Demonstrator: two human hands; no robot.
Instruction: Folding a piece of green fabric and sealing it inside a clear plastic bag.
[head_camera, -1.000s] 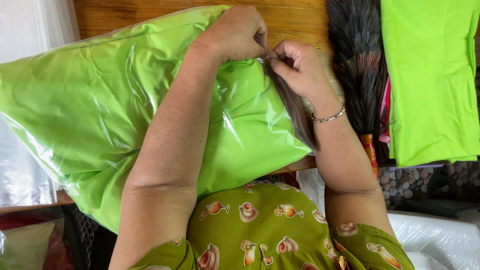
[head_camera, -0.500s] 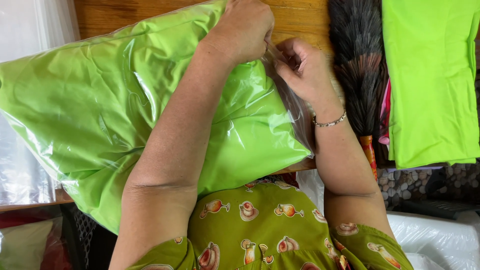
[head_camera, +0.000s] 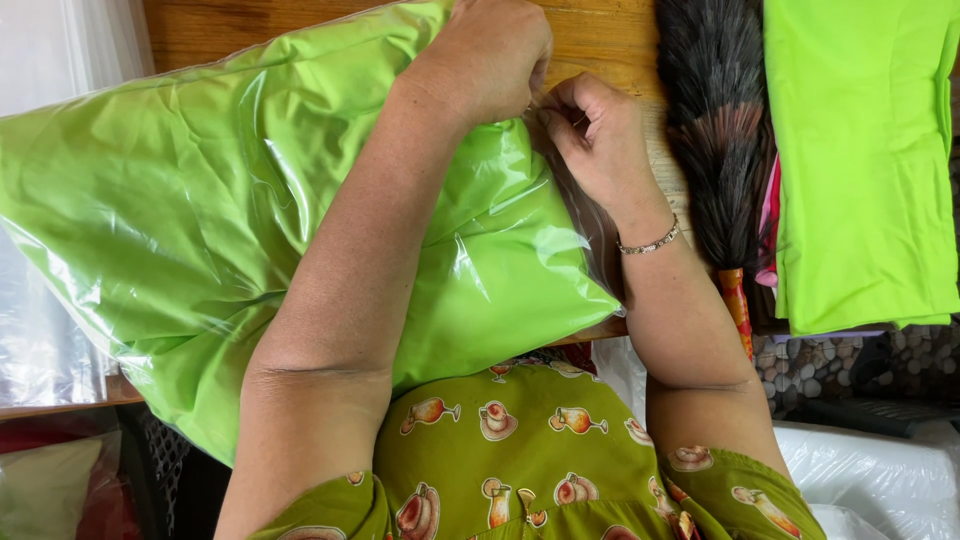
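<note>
Right now both hands are working at the open end of the clear plastic bag (head_camera: 560, 200) that wraps a plump green pillow (head_camera: 200, 220). That pillow lies across the wooden tabletop (head_camera: 600, 30), its near corner hanging over the edge toward the person's lap. The left hand (head_camera: 490, 60) is curled on the bag's upper corner, its grip closed on the film as far as I can see. The right hand (head_camera: 595, 140) sits just beside it, fingers pinched tight on the loose plastic at the mouth. By my reading this is the closing step: gathering the slack film. The next move would call for holding that pinch firm while the excess is folded flat. A dark feather duster (head_camera: 715, 130) lies to the right, folded green cloth (head_camera: 860, 160) beyond it.
</note>
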